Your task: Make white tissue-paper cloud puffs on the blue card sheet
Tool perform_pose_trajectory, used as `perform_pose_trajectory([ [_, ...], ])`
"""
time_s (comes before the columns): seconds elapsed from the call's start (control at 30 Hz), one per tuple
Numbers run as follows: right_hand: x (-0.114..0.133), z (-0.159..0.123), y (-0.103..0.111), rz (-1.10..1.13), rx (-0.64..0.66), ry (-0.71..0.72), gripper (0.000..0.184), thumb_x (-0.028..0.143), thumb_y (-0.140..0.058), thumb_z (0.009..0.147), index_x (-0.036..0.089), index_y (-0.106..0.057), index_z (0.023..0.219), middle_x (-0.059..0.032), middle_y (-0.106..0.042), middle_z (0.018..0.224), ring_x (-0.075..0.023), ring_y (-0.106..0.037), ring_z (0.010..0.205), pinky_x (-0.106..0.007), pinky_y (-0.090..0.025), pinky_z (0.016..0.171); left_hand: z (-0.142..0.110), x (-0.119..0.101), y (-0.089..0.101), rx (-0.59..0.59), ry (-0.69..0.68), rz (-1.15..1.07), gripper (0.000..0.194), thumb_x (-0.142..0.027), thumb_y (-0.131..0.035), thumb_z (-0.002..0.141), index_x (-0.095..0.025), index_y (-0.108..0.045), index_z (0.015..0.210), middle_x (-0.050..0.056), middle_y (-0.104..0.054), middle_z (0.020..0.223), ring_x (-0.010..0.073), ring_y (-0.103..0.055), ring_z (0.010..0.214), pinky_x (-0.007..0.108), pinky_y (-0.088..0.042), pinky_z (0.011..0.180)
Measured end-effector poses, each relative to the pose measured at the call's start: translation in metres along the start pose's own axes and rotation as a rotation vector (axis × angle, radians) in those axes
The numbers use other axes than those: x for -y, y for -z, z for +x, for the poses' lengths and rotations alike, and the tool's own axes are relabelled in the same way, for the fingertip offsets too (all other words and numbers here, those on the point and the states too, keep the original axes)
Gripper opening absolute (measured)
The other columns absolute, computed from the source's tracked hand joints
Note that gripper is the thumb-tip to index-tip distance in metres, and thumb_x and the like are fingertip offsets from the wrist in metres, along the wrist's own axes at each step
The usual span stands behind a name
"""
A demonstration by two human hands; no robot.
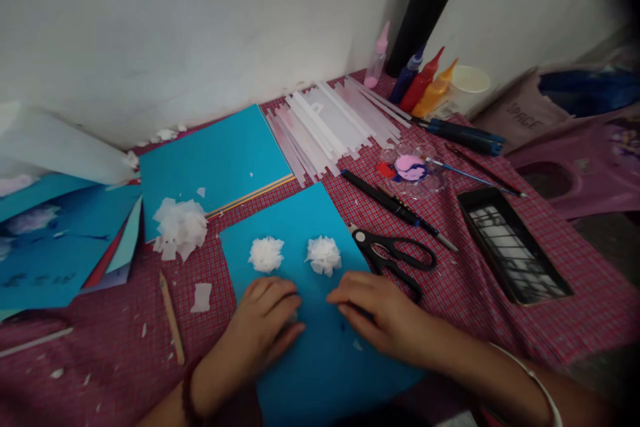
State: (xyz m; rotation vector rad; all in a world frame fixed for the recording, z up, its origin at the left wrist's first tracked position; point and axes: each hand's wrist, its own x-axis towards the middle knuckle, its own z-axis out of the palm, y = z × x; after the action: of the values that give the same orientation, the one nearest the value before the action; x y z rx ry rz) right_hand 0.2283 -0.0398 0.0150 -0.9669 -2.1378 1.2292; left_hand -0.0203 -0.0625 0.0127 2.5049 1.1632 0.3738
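Note:
A blue paper sheet lies on the red checked cloth in front of me. Two white tissue puffs sit on it, the left puff and the right puff. My left hand rests on the sheet just below the left puff, fingers curled downward over something I cannot make out. My right hand lies on the sheet below the right puff, fingers bent and pressed to the paper. Black scissors lie just right of that hand.
A heap of white tissue squares and a pencil lie left. More blue sheets, white strips, paint bottles, a paint palette, pens, brushes and a black tray fill the back and right.

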Motion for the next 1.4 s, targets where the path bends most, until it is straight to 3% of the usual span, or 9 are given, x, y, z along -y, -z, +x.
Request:
perform_pose_trajectory([
  [0.13, 0.002, -0.001, 0.004, 0.019, -0.069, -0.002, 0.019, 0.012, -0.049, 0.09, 0.018, -0.063, 0.1, -0.0039, -0.065, 0.091, -0.014, -0.062, 0.085, -0.026, -0.048, 0.077, 0.0, 0.007, 0.004, 0.047, 0.016, -0.116, 0.025, -0.028, -0.042, 0.094, -0.018, -0.059, 0.11, 0.01, -0.062, 0.108, 0.0225, -0.054, 0.101, 0.038, -0.044, 0.089],
  [0.3, 0.021, -0.022, -0.001, -0.322, 0.1, 0.029, 0.019, 0.015, -0.055, 0.088, 0.018, -0.063, 0.105, -0.008, -0.062, 0.1, -0.0196, -0.058, 0.095, -0.034, -0.046, 0.086, -0.006, 0.001, 0.008, -0.085, 0.071, -0.137, 0.029, -0.029, -0.038, 0.096, -0.017, -0.058, 0.112, 0.01, -0.061, 0.113, 0.0219, -0.053, 0.109, 0.039, -0.042, 0.097],
  [0.43, 0.031, -0.047, -0.018, -0.58, 0.126, -0.033, 0.01, 0.017, -0.062, 0.085, 0.017, -0.065, 0.094, -0.0073, -0.061, 0.093, -0.0216, -0.056, 0.089, -0.036, -0.045, 0.082, -0.037, -0.039, 0.003, -0.147, 0.055, 0.081, 0.025, -0.022, -0.046, 0.092, -0.018, -0.059, 0.113, 0.01, -0.062, 0.116, 0.0244, -0.054, 0.111, 0.043, -0.043, 0.097],
  [0.63, 0.024, -0.054, -0.026, -0.667, -0.028, -0.065, 0.014, 0.011, -0.055, 0.088, 0.016, -0.061, 0.077, -0.0038, -0.061, 0.08, -0.0185, -0.058, 0.078, -0.032, -0.047, 0.075, -0.089, -0.095, -0.036, -0.017, -0.037, 0.236, 0.043, -0.026, -0.059, 0.083, -0.025, -0.053, 0.126, 0.007, -0.056, 0.134, 0.0268, -0.052, 0.119, 0.045, -0.042, 0.1],
  [0.77, 0.017, -0.065, 0.002, -0.714, -0.243, -0.147, 0.018, 0.009, -0.041, 0.092, 0.013, -0.058, 0.09, -0.0089, -0.061, 0.086, -0.0212, -0.061, 0.081, -0.037, -0.051, 0.075, -0.106, -0.093, -0.05, -0.087, -0.008, 0.258, 0.051, -0.028, -0.063, 0.081, -0.03, -0.049, 0.131, 0.005, -0.05, 0.14, 0.0263, -0.048, 0.126, 0.046, -0.037, 0.105],
  [0.87, 0.006, -0.09, 0.008, -0.737, -0.423, -0.117, 0.025, 0.009, -0.045, 0.087, 0.015, -0.055, 0.11, -0.0149, -0.06, 0.113, -0.0272, -0.059, 0.105, -0.047, -0.049, 0.089, -0.112, -0.089, -0.051, -0.119, 0.021, 0.241, 0.055, -0.02, -0.063, 0.079, -0.03, -0.049, 0.131, 0.004, -0.049, 0.141, 0.0255, -0.047, 0.127, 0.045, -0.039, 0.105],
  [1.03, -0.037, -0.129, -0.023, -0.719, -0.387, 0.044, 0.032, 0.021, -0.049, 0.089, 0.021, -0.054, 0.12, -0.012, -0.066, 0.112, -0.0266, -0.065, 0.1, -0.043, -0.057, 0.082, -0.103, -0.092, -0.05, -0.184, 0.101, 0.1, 0.05, -0.005, -0.056, 0.075, -0.029, -0.055, 0.119, 0.002, -0.057, 0.133, 0.022, -0.051, 0.123, 0.038, -0.04, 0.105],
  [1.17, -0.064, -0.129, -0.039, -0.778, -0.46, 0.112, 0.03, 0.03, -0.05, 0.089, 0.02, -0.06, 0.116, -0.0139, -0.068, 0.112, -0.0284, -0.067, 0.098, -0.041, -0.058, 0.079, -0.097, -0.088, -0.045, -0.191, 0.217, 0.015, 0.052, -0.002, -0.055, 0.072, -0.028, -0.056, 0.117, 0.004, -0.055, 0.135, 0.0236, -0.049, 0.125, 0.042, -0.035, 0.109],
  [1.4, -0.034, -0.103, -0.066, -0.682, -0.414, 0.066, 0.03, 0.022, -0.051, 0.086, 0.022, -0.063, 0.114, -0.0119, -0.061, 0.125, -0.0293, -0.06, 0.112, -0.046, -0.053, 0.09, -0.114, -0.064, -0.041, -0.196, 0.357, -0.021, 0.048, -0.008, -0.054, 0.078, -0.027, -0.056, 0.123, 0.007, -0.051, 0.139, 0.0277, -0.047, 0.127, 0.05, -0.038, 0.107],
])
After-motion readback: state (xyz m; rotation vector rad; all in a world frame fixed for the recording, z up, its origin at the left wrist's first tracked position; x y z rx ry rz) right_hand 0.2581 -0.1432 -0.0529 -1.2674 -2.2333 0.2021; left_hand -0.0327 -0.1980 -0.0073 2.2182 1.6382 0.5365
